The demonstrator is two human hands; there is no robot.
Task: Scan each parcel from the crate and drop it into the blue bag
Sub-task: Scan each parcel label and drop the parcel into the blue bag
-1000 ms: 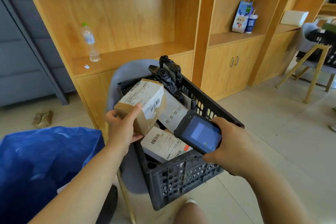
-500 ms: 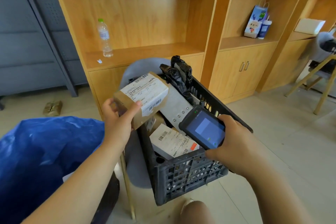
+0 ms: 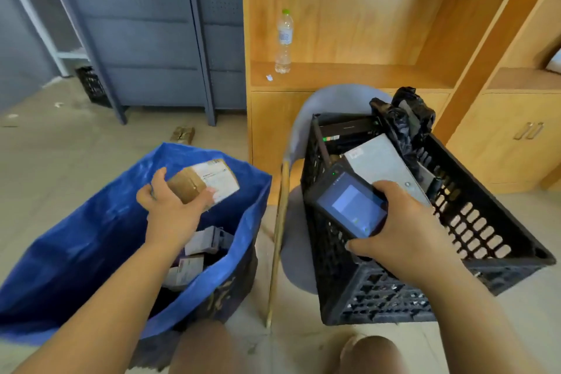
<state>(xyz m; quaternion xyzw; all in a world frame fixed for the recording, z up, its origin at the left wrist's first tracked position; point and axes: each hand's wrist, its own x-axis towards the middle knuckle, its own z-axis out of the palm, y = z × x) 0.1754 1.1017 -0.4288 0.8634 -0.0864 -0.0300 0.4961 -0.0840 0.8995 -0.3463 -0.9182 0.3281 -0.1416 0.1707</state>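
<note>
Pale tiled floor [image 3: 76, 143], wooden shelving [image 3: 349, 24] with cupboards, blue-grey metal cabinets [image 3: 151, 24] at left.

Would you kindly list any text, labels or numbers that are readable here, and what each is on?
None can be read.
Shipping label on the cardboard parcel in the left hand: print blurred.
Water bottle label: too small.
Scanner screen in the right hand: no legible text.
Sticker on the grey parcel in the crate: blurred.

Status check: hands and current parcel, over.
Left hand grips cardboard parcel over blue bag. Right hand holds scanner over crate. Bag mouth open, nothing in the way.
</note>
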